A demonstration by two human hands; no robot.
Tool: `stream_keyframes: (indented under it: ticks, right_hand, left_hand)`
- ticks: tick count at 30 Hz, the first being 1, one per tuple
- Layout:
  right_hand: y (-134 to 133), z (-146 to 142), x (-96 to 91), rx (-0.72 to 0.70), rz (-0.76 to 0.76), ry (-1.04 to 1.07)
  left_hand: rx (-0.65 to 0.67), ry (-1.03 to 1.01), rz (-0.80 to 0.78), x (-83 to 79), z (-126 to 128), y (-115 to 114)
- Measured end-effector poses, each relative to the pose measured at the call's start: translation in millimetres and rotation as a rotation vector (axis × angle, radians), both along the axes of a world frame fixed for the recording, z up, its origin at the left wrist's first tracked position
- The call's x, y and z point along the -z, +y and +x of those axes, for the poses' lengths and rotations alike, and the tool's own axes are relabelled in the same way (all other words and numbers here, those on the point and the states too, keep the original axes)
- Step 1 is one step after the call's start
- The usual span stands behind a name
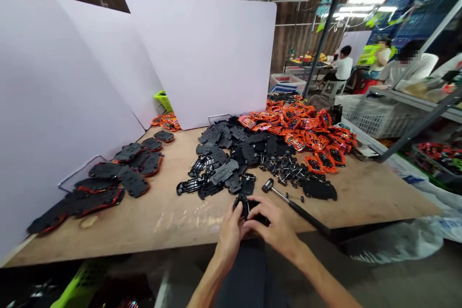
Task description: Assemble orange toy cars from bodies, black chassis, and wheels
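Observation:
At the table's front edge, both my hands are closed around a black toy car chassis [246,205]. My left hand [229,229] grips its left side, thumb on top. The fingers of my right hand [271,225] pinch at its right side and partly cover it; a thin metallic line, possibly an axle, shows between the hands. Just beyond lies a heap of black chassis plates [222,173]. To the right of it are a pile of wheel axles [287,169], a hammer [288,202] with a black handle, and one loose wheel axle [295,197].
Orange car shells [303,125] are heaped at the back right. Black-bottomed orange cars [133,173] lie along the left. White partition boards [205,57] stand behind the wooden table [173,231]. A metal shelf frame [415,125] rises at right, with several people seated beyond.

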State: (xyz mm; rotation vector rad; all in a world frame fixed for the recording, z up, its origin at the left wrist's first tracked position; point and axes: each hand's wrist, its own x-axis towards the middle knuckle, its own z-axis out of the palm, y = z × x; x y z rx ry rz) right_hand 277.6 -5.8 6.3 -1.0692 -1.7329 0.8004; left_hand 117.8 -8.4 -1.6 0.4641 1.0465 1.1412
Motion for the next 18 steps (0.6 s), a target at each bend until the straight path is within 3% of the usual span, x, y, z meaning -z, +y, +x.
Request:
stream_keyframes:
  ticks: [4,9,18]
  right_hand:
    - [-14,-23,15.7,0.11,0.111,0.028]
    - [-15,-4,13.6,0.203,0.058,0.068]
    - [-15,5,4.6,0.029,0.061,-0.076]
  left_hand:
    - [0.022,0.069,-0.001,0.8,2,-8]
    - [0.096,0.048,0.001,-11.5,9,-8]
    - [0.051,0.294,0.004,-1.9,14,-9]
